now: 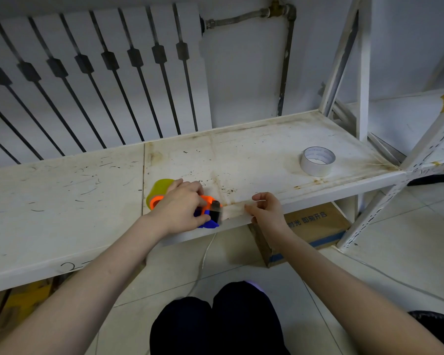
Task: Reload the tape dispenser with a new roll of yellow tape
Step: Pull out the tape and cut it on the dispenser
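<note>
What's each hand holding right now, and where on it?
Left hand grips the tape dispenser from above, over its orange body by the yellow tape roll. Right hand pinches the free end of the tape strip pulled from it.

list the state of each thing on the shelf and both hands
tape dispenser: on the shelf's front edge, gripped by the left hand
yellow tape roll: mounted on the dispenser
right hand: pinching a strip of tape pulled from the dispenser
spent tape core: lying flat, apart, untouched
</note>
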Demonstrator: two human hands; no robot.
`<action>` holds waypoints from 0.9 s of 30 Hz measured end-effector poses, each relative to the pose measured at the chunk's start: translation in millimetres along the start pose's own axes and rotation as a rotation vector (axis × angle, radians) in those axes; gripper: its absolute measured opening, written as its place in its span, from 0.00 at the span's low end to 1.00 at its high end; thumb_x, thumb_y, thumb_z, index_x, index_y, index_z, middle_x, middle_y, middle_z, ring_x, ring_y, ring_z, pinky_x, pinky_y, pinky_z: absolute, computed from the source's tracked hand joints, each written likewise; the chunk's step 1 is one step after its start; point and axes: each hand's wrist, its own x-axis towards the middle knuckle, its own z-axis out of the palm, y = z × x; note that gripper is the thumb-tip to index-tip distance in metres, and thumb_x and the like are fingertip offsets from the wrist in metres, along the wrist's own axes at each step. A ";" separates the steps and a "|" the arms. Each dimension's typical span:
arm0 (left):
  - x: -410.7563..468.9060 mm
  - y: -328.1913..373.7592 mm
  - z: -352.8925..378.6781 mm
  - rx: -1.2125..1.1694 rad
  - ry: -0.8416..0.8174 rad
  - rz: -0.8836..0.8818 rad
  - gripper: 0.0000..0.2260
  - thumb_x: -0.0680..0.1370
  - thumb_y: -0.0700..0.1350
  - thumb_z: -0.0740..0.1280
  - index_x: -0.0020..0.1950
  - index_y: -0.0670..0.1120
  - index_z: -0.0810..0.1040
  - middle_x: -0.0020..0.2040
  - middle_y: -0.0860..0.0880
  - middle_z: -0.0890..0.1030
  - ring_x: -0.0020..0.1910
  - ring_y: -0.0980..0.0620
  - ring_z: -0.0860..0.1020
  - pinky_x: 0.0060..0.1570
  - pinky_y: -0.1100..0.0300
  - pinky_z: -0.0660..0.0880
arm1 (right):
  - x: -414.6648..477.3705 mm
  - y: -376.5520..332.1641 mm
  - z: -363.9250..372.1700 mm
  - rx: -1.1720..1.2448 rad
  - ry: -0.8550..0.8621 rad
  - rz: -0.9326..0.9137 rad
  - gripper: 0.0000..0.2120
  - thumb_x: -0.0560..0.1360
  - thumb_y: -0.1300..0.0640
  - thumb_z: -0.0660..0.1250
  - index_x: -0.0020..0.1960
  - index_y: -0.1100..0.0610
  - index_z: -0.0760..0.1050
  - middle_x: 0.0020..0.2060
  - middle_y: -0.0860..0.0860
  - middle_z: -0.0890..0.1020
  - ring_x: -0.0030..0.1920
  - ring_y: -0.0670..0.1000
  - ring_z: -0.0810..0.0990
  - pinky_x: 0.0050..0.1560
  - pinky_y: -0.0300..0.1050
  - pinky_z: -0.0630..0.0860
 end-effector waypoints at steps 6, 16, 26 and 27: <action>3.2 -0.5 -2.2 -0.122 0.075 -0.036 0.12 0.77 0.49 0.61 0.52 0.50 0.83 0.51 0.49 0.80 0.51 0.49 0.76 0.60 0.54 0.64 | -0.8 -0.6 2.2 0.001 0.048 -0.046 0.09 0.74 0.64 0.66 0.53 0.59 0.70 0.39 0.53 0.74 0.38 0.49 0.73 0.35 0.41 0.73; 7.1 1.3 1.4 -0.126 0.132 -0.085 0.09 0.76 0.45 0.63 0.50 0.47 0.82 0.48 0.47 0.81 0.49 0.47 0.77 0.56 0.53 0.65 | 1.8 -2.2 6.6 -0.057 0.119 -0.060 0.08 0.73 0.62 0.67 0.49 0.56 0.71 0.37 0.50 0.72 0.38 0.49 0.72 0.42 0.48 0.74; 12.0 11.3 2.2 -0.021 0.098 -0.176 0.09 0.75 0.45 0.63 0.50 0.48 0.82 0.49 0.48 0.80 0.50 0.49 0.77 0.63 0.54 0.63 | 1.2 -1.6 6.5 -0.047 0.109 -0.041 0.07 0.73 0.63 0.66 0.48 0.56 0.71 0.36 0.50 0.72 0.37 0.48 0.72 0.40 0.46 0.73; 12.5 12.1 2.6 -0.008 0.099 -0.185 0.09 0.75 0.45 0.63 0.50 0.48 0.82 0.48 0.48 0.80 0.50 0.49 0.77 0.63 0.54 0.63 | 1.4 -1.8 6.7 -0.041 0.112 -0.037 0.07 0.73 0.63 0.66 0.49 0.56 0.71 0.37 0.50 0.72 0.37 0.48 0.72 0.40 0.46 0.73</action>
